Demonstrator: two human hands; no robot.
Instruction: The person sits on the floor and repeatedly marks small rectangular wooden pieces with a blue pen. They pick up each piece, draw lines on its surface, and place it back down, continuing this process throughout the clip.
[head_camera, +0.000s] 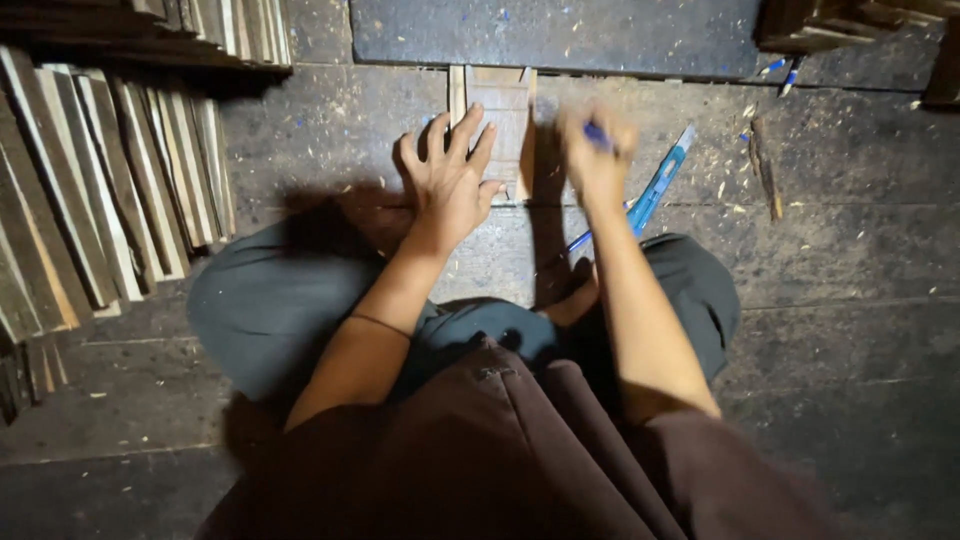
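From the head camera I look down on a person who sits cross-legged on a dark wooden plank floor (850, 330); my left hand (452, 180) lies flat with the fingers spread, pressed on the lower left part of a small pale rectangular wooden board (505, 110), which lies on the floor directly in front of the knees, between the two hands; my right hand (597, 150) is closed around a small blue pen-like tool (596, 135), just beside the right edge of the board; this hand is blurred, so I cannot tell how exactly the fingers pinch the tool, and I cannot tell if the tip touches the wood; near the right hand, on the floor, lies a long light blue utility knife (662, 182), placed diagonal, and a thin blue pen (580, 240) lies below it; further to the right is a short brown wooden stick (764, 170) among pale wood chips; on the left side many thin wooden slats (110, 190) lean in a row, well apart from the hands.
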